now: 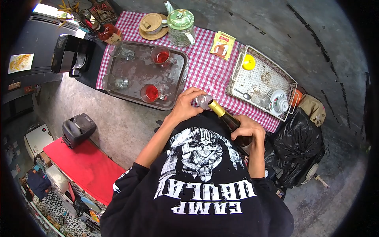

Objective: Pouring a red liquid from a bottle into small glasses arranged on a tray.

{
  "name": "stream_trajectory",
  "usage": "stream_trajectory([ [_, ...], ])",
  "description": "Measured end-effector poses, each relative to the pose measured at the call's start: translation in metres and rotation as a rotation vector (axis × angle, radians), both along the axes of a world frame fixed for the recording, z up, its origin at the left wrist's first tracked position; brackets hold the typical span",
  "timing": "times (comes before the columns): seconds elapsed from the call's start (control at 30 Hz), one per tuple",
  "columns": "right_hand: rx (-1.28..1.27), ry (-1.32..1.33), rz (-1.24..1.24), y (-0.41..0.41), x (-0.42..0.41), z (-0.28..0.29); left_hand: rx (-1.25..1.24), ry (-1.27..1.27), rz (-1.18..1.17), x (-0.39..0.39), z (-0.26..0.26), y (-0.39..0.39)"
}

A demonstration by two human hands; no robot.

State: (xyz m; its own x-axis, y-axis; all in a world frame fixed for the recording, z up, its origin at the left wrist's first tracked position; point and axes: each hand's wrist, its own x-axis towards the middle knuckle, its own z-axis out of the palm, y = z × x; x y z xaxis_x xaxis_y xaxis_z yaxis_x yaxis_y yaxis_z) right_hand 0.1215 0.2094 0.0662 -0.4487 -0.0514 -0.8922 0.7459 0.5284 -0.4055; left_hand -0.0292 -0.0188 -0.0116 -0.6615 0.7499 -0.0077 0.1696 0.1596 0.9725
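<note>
My left hand (189,102) grips a small clear glass (204,101) by its side, just above the table's front edge. My right hand (250,129) is wrapped around a dark glass bottle (229,121) with a gold foil neck. The bottle is tilted, its mouth close to the rim of the small glass; whether liquid flows cannot be made out. Left of my hands lies a brown serving tray (133,74). It bears a glass mug (162,56) and a second glass mug (151,93), both with red liquid, and two clear glasses (128,53) without red liquid.
A checkered cloth (201,62) covers the table. On it are a green enamel teapot (180,29), a lidded cup (151,23), a yellow sachet (223,46) and a white wire basket (263,74) with dishes (278,102). A coffee maker (66,54) stands left; black bags (296,148) lie right.
</note>
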Motion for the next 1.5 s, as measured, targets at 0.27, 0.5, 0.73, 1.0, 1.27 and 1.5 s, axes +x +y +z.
stream_trajectory([
  [0.27, 0.016, -0.006, 0.001, -0.0004, 0.0004, 0.0018, -0.005, 0.020, -0.002, 0.0005, 0.0000, 0.0007],
  [0.5, 0.039, -0.022, 0.005, -0.0005, 0.0005, 0.0016, -0.009, 0.018, -0.006, 0.0011, 0.0003, -0.0005],
  [0.73, 0.044, -0.025, 0.008, -0.0016, -0.0019, 0.0061, 0.009, 0.013, -0.007, 0.0026, -0.0034, -0.0004],
  [1.0, 0.038, -0.015, 0.000, -0.0017, 0.0001, 0.0054, -0.001, 0.020, -0.003, 0.0037, -0.0012, -0.0008],
  [1.27, 0.031, -0.027, -0.002, -0.0014, 0.0015, 0.0031, 0.004, 0.023, -0.008, 0.0036, -0.0013, -0.0008],
  [1.5, 0.028, 0.002, -0.016, -0.0025, 0.0021, 0.0042, 0.001, 0.024, -0.002, 0.0046, -0.0027, -0.0017],
])
